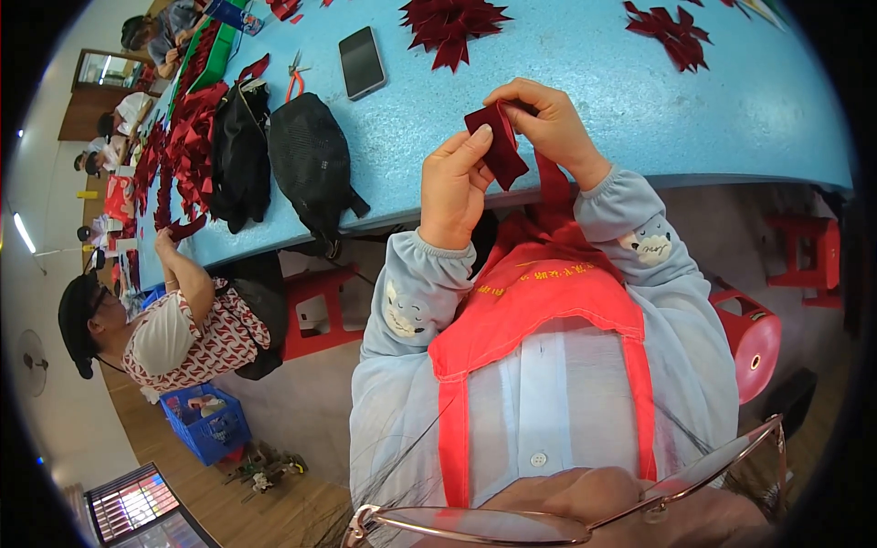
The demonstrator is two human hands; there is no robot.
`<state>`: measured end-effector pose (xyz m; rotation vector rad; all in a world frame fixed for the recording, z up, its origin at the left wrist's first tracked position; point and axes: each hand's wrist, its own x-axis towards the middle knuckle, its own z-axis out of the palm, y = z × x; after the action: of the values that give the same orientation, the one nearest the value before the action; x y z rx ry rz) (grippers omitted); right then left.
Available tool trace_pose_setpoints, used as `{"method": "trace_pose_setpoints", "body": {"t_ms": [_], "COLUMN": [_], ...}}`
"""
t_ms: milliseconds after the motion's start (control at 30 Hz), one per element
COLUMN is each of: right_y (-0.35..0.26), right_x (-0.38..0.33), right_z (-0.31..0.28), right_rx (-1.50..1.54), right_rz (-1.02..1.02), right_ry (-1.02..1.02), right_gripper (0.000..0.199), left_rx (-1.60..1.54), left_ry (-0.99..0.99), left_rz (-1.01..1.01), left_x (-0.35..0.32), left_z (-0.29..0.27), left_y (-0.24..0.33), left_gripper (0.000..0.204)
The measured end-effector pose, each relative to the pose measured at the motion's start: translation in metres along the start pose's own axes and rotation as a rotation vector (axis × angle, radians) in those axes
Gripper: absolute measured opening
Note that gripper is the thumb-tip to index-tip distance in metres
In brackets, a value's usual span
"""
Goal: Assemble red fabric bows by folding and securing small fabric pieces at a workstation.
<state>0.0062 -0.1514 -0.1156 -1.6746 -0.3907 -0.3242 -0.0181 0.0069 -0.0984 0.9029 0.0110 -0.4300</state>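
Far left: seated co-worker (174,333) in a patterned top, one arm reaching up to a heap of dark red ribbon pieces (183,151) along the blue table (603,110). Below, a blue crate (208,422) on the wooden floor. Further right, two black bags (283,160) on the tabletop, red-handled pliers (294,78) and a dark phone (362,61) beyond them. Near centre, left hand (454,187), fingers curled, thumb pressed against a dark red ribbon piece (499,144) held just above the table's near edge. Touching it from the right, right hand (546,123), closed, pinching the ribbon's top fold. Red stool (754,338) lower right; ribbon bows (452,26) at the table's far side.
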Motion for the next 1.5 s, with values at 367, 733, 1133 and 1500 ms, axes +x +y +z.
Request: {"method": "trace_pose_setpoints", "body": {"t_ms": [367, 733, 1133, 1500], "right_y": [0.000, 0.002, -0.002, -0.009], "right_x": [0.000, -0.002, -0.002, 0.001], "right_z": [-0.003, -0.009, -0.007, -0.003], "right_rx": [-0.001, 0.029, 0.016, -0.050], "right_rz": [0.024, 0.091, 0.123, 0.020], "right_ry": [-0.007, 0.055, 0.063, 0.066], "right_gripper": [0.018, 0.012, 0.012, 0.013], "left_rx": [-0.010, -0.092, -0.071, 0.234], "left_ry": [0.026, 0.094, 0.087, 0.036], "left_rz": [0.005, 0.136, 0.151, 0.401], "left_x": [0.001, 0.007, 0.007, -0.002], "left_z": [0.004, -0.005, -0.001, 0.010], "left_y": [-0.001, 0.013, 0.022, 0.020], "left_gripper": [0.018, 0.014, 0.014, 0.015]}}
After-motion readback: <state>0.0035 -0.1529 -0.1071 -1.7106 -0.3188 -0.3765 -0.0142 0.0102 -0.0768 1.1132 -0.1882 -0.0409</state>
